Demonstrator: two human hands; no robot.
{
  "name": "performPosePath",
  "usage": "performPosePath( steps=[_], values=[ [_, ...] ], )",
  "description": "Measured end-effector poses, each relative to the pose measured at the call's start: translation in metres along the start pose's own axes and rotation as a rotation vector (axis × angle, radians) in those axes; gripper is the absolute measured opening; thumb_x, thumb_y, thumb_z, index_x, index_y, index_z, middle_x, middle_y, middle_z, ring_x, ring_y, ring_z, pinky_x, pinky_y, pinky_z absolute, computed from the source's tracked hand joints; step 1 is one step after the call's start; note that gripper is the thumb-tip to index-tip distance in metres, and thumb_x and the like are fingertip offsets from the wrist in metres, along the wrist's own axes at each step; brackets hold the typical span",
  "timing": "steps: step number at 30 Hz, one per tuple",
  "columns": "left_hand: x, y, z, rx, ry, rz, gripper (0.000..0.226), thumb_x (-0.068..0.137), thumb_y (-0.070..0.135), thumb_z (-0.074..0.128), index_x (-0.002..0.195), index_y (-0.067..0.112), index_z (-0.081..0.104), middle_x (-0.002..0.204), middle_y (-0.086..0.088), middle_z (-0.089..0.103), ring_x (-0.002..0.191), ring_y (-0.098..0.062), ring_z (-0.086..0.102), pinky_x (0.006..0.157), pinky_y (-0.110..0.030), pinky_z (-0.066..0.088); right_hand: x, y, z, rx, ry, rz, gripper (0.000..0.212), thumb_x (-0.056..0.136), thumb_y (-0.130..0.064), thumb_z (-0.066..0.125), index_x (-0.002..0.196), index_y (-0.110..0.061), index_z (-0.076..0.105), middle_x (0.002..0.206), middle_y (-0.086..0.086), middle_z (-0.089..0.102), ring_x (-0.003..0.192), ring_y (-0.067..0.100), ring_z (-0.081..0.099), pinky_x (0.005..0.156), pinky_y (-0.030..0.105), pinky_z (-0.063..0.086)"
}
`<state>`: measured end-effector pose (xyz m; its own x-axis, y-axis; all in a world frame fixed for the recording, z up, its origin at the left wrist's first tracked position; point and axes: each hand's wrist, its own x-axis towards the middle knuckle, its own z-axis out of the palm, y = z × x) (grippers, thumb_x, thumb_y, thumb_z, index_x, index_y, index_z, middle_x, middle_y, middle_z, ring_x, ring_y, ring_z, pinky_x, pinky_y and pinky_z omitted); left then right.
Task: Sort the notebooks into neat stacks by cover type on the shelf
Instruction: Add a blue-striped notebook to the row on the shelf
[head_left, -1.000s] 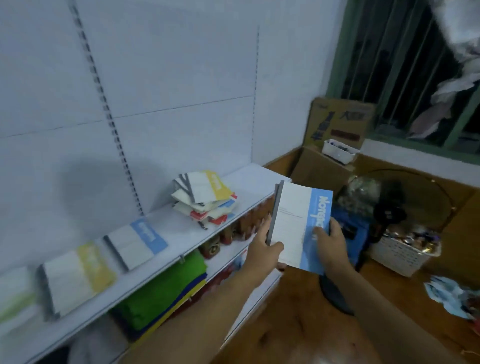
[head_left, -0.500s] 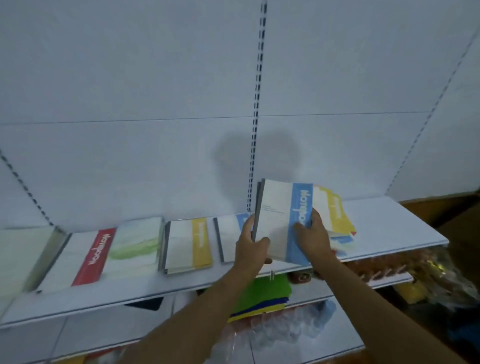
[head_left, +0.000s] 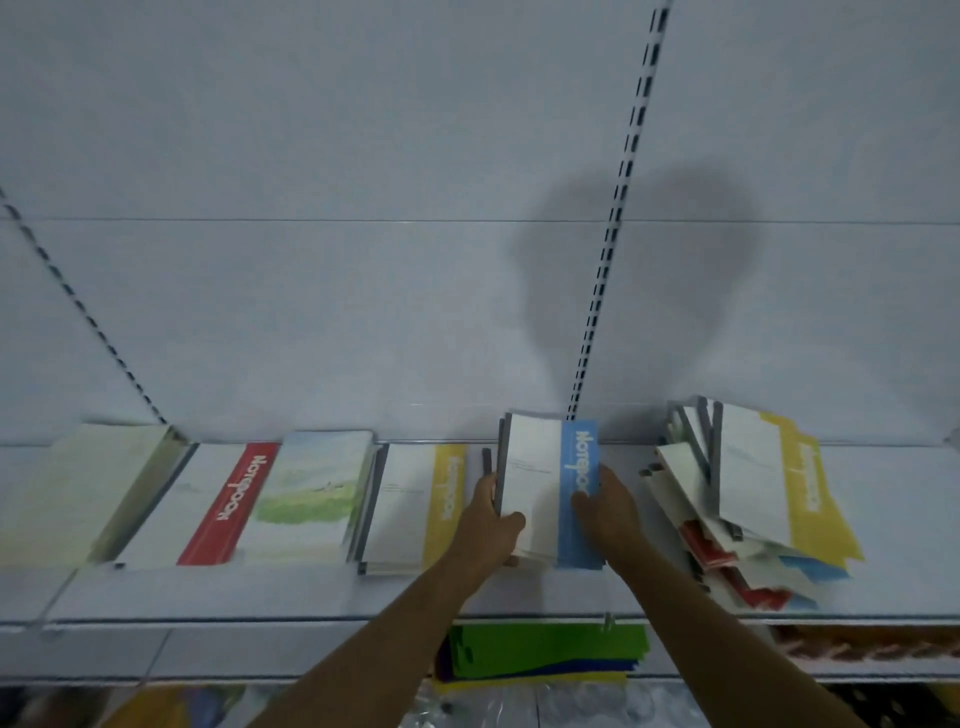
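Dim, bluish, soft focus; head shadow (head_left: 631, 280) on wall, edges bowed.

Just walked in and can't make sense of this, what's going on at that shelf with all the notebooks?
A person is sorting notebooks on a white shelf. Both hands hold a blue-striped notebook: the left hand grips its spine edge, the right hand its blue stripe side. To its left lie a yellow-striped stack, a green landscape cover and a red-striped one. To the right sits a messy unsorted pile.
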<state>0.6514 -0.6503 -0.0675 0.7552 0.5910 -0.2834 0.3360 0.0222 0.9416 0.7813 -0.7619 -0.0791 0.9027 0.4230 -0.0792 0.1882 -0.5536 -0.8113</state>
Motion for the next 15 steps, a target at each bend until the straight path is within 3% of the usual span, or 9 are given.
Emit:
performPosePath(
  steps=[2,3,5,8,11,15],
  values=[
    [0.008,-0.004,0.006,0.08,0.025,-0.042,0.059,0.089,0.012,0.057,0.141,0.021,0.032,0.105,0.004,0.058,0.084,-0.009,0.058,0.06,-0.018,0.054,0.012,0.009,0.005,-0.078,-0.062,-0.004,0.023,0.09,-0.012,0.055,0.113,-0.007,0.054,0.105,0.01,0.062,0.082,0.019,0.058,0.069,0.027,0.044],
    [0.01,-0.006,0.009,0.106,0.035,-0.073,0.06,0.088,0.014,0.057,0.142,0.02,0.031,0.111,0.0,0.057,0.088,-0.013,0.059,0.064,-0.023,0.055,0.018,0.015,0.007,-0.103,-0.092,0.003,0.026,0.09,-0.014,0.056,0.115,-0.005,0.055,0.108,0.013,0.063,0.088,0.024,0.061,0.071,0.029,0.046],
    [0.014,-0.007,0.015,0.2,0.066,-0.102,0.063,0.088,0.017,0.058,0.143,0.015,0.028,0.125,-0.008,0.055,0.103,-0.023,0.059,0.081,-0.036,0.056,0.027,0.023,0.012,-0.135,-0.131,-0.007,0.027,0.089,-0.015,0.058,0.114,-0.004,0.056,0.109,0.016,0.064,0.09,0.026,0.063,0.07,0.028,0.049],
    [0.017,-0.009,0.022,0.39,0.113,-0.112,0.065,0.089,0.02,0.059,0.144,0.005,0.028,0.132,-0.015,0.051,0.117,-0.027,0.054,0.099,-0.041,0.047,0.037,0.03,0.019,-0.149,-0.146,-0.025,0.031,0.087,-0.015,0.061,0.116,-0.005,0.057,0.109,0.016,0.064,0.085,0.02,0.06,0.066,0.026,0.048],
    [0.017,-0.009,0.029,0.616,0.173,-0.131,0.063,0.089,0.024,0.057,0.142,0.005,0.03,0.136,-0.016,0.043,0.124,-0.029,0.045,0.103,-0.039,0.041,0.036,0.034,0.026,-0.19,-0.174,0.011,0.051,0.088,-0.023,0.062,0.133,-0.007,0.045,0.121,0.018,0.053,0.105,0.031,0.056,0.088,0.039,0.048],
    [0.018,-0.007,0.038,0.845,0.19,-0.175,0.06,0.088,0.03,0.054,0.139,0.008,0.031,0.136,-0.015,0.039,0.126,-0.03,0.037,0.1,-0.039,0.039,0.03,0.038,0.029,-0.217,-0.158,0.03,0.063,0.088,-0.031,0.062,0.141,-0.01,0.036,0.128,0.019,0.041,0.111,0.032,0.051,0.093,0.035,0.044]
  ],
)
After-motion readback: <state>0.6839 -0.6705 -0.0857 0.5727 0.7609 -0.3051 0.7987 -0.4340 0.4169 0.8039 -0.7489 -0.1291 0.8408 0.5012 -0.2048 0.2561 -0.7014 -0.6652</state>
